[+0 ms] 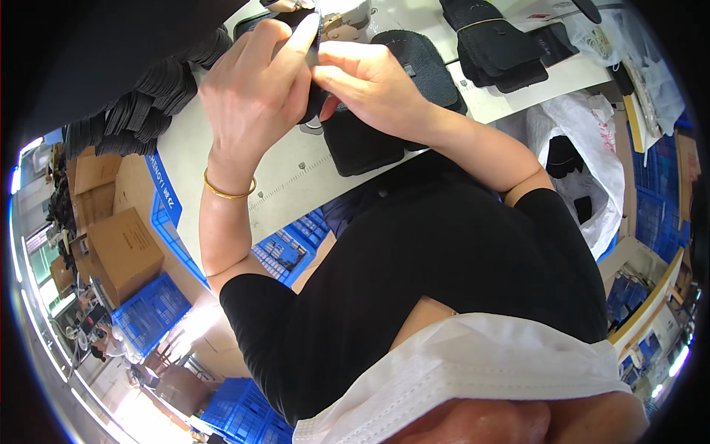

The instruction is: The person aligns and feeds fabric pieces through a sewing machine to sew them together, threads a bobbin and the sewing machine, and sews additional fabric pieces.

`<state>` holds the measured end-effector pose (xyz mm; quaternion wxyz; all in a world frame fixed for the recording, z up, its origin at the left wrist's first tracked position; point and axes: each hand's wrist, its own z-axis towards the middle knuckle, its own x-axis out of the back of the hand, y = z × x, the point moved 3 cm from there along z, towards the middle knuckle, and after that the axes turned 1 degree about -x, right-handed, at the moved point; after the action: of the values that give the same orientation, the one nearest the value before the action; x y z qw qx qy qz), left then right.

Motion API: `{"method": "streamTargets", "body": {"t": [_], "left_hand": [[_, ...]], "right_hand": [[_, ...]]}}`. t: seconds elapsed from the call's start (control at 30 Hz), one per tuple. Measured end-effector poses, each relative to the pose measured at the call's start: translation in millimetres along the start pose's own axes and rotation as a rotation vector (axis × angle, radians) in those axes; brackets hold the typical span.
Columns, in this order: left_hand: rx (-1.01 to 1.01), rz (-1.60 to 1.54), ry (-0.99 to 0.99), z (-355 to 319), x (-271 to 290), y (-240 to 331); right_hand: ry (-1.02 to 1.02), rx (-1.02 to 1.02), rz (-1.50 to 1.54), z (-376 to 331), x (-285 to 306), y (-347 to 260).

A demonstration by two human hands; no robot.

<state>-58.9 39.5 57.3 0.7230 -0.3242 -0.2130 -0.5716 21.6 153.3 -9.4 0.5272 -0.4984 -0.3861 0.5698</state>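
My left hand (255, 85), with a gold bangle at its wrist, is closed on a dark fabric piece (316, 102) near the table's far side. From the other side my right hand (373, 85) pinches the same piece, thumb and forefinger together. Most of the piece is hidden behind my fingers, so its shape cannot be made out. Right beside my right hand lie flat black fabric pads (362, 144), some under my wrist and others just beyond it (425, 70). Metal machine parts (347, 21) show just past my fingertips.
Stacked black pieces (151, 96) crowd the table's left end. A banded black bundle (497, 46) lies at the far right of the white table (288, 181). Beside the table hangs a white sack (595, 166); blue crates (151, 311) and a cardboard box (124, 251) stand on the left.
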Motion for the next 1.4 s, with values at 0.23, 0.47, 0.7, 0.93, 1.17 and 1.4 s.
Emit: {"method": "streamTargets", "body": {"t": [0.23,0.47,0.7,0.93,1.17,1.4], "left_hand": [[-0.016,0.137,-0.017,3,20,55],[-0.025,0.1,0.024,7,9,52],[0.0,0.132,0.064,10,-7,34],[0.0,0.129,0.074,12,-10,25],[0.082,-0.071,0.146,-1,-3,25],[1.346,-1.259,0.378,-40,-26,-14]], "right_hand": [[0.102,0.035,0.052,-16,7,-11],[0.138,0.05,0.039,-18,17,-14],[0.136,0.043,-0.051,-7,26,-15],[0.163,0.047,-0.058,0,26,-19],[0.157,0.021,-0.083,-8,31,-23],[0.367,0.095,-1.329,-58,91,19]]}}
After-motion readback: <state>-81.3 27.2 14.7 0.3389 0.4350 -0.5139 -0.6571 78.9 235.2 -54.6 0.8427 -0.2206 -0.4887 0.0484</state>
